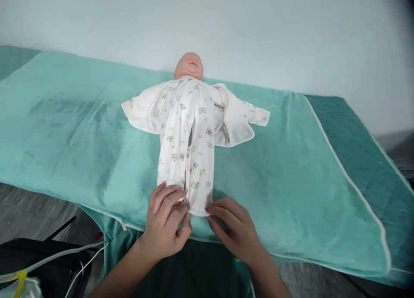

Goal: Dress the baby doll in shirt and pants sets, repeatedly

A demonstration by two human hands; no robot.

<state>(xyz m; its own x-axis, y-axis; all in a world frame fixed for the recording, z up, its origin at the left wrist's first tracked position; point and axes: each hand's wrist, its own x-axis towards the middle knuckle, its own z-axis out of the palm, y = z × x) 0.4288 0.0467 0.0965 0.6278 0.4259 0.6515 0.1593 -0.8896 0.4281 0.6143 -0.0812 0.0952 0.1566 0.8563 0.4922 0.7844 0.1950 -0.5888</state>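
Observation:
A baby doll lies on its back on a teal towel, head toward the wall. It wears a white printed sleepsuit whose right front flap hangs spread open to the side. My left hand pinches the hem of the left trouser leg, thumb and fingers pressed on the cloth. My right hand grips the hem of the right trouser leg at its lower corner.
The towel covers a table that runs along a pale wall; its white-piped edge curls at the right. A darker teal cloth lies underneath. Black gear with white cables sits low at the left.

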